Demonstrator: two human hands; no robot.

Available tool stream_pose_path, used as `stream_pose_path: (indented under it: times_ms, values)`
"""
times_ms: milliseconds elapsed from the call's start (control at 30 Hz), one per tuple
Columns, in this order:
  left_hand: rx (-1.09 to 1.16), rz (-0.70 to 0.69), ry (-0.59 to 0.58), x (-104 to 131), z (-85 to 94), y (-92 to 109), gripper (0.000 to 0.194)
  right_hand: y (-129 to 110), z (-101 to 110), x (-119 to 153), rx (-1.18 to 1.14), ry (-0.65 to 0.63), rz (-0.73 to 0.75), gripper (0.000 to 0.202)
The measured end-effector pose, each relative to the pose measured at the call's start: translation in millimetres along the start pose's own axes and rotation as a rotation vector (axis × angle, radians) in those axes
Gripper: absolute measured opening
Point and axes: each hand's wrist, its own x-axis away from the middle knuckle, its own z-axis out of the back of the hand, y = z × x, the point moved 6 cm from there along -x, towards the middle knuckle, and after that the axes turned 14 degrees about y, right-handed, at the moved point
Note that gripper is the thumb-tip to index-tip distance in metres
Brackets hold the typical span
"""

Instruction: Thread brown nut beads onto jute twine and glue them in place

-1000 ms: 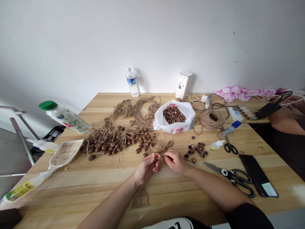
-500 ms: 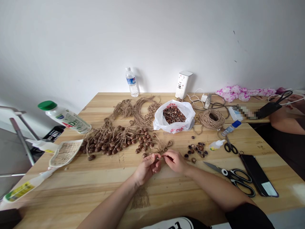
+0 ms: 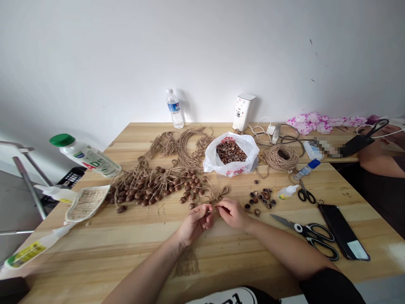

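My left hand, palm turned up, pinches with its thumb and fingers over the front middle of the table. Close against it, my right hand pinches from the other side. A thin strand of brown twine shows between the fingertips; most of it is hidden by them. Just beyond the hands lies a knotted twine bundle. To their left is a heap of round brown nut-like beads, many tied to twine. Several cut brown shells with dark hollows lie right of my right hand.
A white plastic bag holds many brown shell pieces. Right of it are a twine coil, a glue bottle, small scissors, large scissors and a phone. A woven tray stands left. Another person's arm rests far right.
Both hands stay almost in place, with only slight finger movement. The strand end seen beside my right wrist earlier no longer shows there.
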Motion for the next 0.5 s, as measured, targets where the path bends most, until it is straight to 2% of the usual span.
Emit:
stream_pose_path:
  times_ms: [500]
  values:
    - [0.024,-0.001,0.074,1.0,-0.6,1.2,0.021,-1.0,0.7,-0.4,-0.005,0.012,-0.003,0.019]
